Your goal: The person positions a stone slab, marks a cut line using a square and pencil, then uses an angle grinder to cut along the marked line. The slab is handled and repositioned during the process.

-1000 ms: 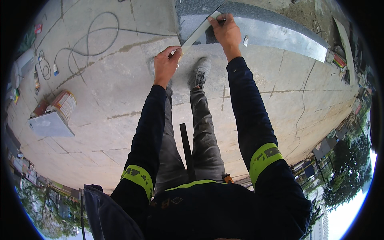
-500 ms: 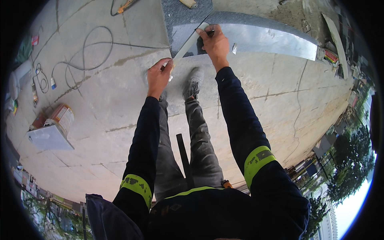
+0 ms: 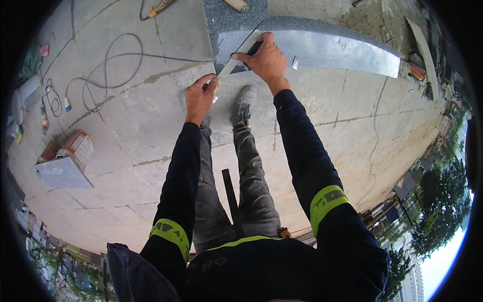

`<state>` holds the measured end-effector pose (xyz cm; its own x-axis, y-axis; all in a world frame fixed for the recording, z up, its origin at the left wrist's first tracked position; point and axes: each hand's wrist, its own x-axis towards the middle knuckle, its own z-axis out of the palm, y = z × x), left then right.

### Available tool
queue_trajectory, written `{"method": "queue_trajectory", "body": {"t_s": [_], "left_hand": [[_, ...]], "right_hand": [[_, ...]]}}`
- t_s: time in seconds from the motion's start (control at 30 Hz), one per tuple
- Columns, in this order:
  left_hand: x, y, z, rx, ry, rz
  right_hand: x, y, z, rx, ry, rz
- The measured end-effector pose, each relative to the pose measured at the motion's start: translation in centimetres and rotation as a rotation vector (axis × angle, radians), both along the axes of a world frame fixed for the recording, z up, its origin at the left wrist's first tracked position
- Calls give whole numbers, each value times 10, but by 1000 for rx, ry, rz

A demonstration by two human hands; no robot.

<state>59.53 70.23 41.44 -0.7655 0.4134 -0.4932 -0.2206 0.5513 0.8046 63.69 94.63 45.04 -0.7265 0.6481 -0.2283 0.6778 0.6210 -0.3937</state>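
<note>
A whitish strip that looks like masking tape (image 3: 246, 50) runs slantwise along the edge where two grey granite slabs (image 3: 312, 46) meet. My left hand (image 3: 199, 98) is closed in a pinch at the strip's near end, and a crumpled pale scrap (image 3: 215, 95) shows beside its fingers. Farther up, my right hand (image 3: 265, 61) lies over the strip with its fingers closed. A small black object (image 3: 254, 49) shows between its thumb and fingers; its kind is too hidden to name. The right thumb touches the strip.
A grey cable (image 3: 106, 68) loops over the concrete floor at left, near an orange-handled tool (image 3: 160, 8). Tubs (image 3: 78, 147) stand by a grey tile (image 3: 63, 173). A white scrap (image 3: 295, 62) lies at the slab's near edge; a board (image 3: 423, 55) rests at far right.
My right hand has slid down the strip, nearer to my left hand, and its thumb now reaches lower. My left hand has stayed in place.
</note>
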Motion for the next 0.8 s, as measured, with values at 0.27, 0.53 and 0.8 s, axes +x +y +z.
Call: {"method": "queue_trajectory", "body": {"t_s": [0.27,0.53,0.8], "left_hand": [[-2,-1,-1,-28,-3,-17],[0,6,6,82,-156,60],[2,6,6,93,-209,83]], "right_hand": [[-21,37,1,-377,22,-146],[-25,36,-8,-445,129,-423],[12,-44,-5,-285,156,-78]]}}
